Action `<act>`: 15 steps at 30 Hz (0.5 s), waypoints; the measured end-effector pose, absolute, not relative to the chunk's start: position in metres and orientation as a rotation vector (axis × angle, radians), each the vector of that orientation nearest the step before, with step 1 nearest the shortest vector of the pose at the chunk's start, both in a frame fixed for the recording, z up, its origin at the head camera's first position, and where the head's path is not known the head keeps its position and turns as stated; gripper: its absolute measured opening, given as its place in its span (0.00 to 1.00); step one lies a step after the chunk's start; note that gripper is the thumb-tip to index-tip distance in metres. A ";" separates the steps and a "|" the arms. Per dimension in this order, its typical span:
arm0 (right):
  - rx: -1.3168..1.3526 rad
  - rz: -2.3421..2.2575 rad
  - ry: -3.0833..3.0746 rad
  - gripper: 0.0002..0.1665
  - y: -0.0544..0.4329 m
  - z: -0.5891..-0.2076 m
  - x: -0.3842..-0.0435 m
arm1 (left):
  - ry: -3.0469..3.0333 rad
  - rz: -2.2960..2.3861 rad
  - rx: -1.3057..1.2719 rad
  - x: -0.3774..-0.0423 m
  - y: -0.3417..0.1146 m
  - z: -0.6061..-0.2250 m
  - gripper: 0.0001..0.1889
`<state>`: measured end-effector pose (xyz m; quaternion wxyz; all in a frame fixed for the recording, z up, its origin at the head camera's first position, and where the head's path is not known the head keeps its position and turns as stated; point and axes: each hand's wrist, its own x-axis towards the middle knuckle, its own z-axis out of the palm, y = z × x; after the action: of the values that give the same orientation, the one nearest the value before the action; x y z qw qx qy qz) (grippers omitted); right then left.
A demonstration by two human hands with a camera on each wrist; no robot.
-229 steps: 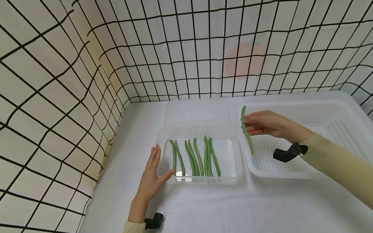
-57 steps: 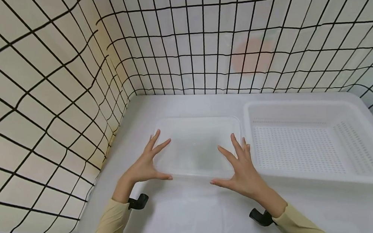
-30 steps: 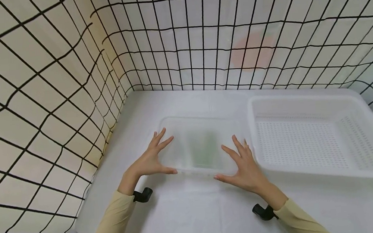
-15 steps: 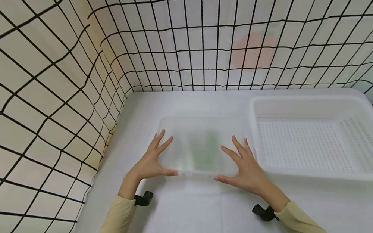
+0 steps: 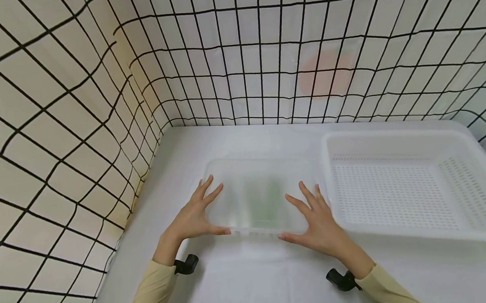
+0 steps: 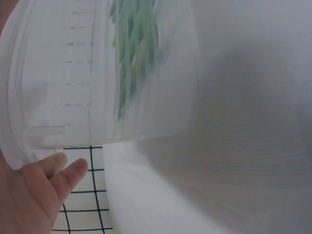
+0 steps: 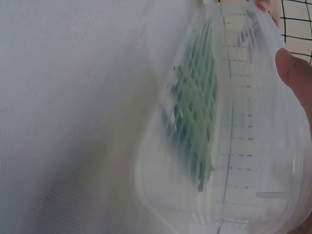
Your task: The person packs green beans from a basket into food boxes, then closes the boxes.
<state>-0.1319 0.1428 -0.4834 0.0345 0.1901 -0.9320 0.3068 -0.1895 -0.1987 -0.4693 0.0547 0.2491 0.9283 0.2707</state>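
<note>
A translucent lid (image 5: 245,175) covers the clear plastic container (image 6: 168,114) on the white table. Through it, the green beans (image 7: 195,102) appear only as a blurred green patch in the head view; the wrist views show several through the ribbed wall. My left hand (image 5: 193,218) rests at the lid's left end, fingers spread and thumb along the front edge. At the other end lies my right hand (image 5: 318,222), spread likewise, thumb at the front edge. Both hands touch the lid with fairly straight fingers. Whether the lid is snapped down cannot be seen.
A white perforated basket (image 5: 396,193) stands just right of the container, no beans visible in it. Black wire mesh (image 5: 235,74) rises behind and along the left side of the white-covered table (image 5: 247,287). A black wrist camera (image 5: 342,280) sits at each wrist.
Earlier my right hand held a green bean over the basket's left rim and the container was uncovered. Now the lid covers it, with both hands there. Over the last second the hands hardly move.
</note>
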 end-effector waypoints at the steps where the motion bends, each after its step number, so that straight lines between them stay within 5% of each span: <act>1: 0.577 0.939 -2.871 0.55 0.143 -0.483 -0.133 | 2.842 0.798 0.760 -0.191 -0.198 -0.469 0.62; 6: 0.519 0.855 -2.885 0.53 0.142 -0.490 -0.127 | 2.919 0.715 0.716 -0.184 -0.199 -0.472 0.59; 15: 0.710 0.669 -2.811 0.47 0.141 -0.491 -0.073 | 3.028 0.470 0.657 -0.123 -0.205 -0.462 0.47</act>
<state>-0.0728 0.1411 -0.4910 0.0828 0.2377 -0.9415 0.2241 -0.1226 -0.2050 -0.4617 0.0040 0.2097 0.9662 0.1498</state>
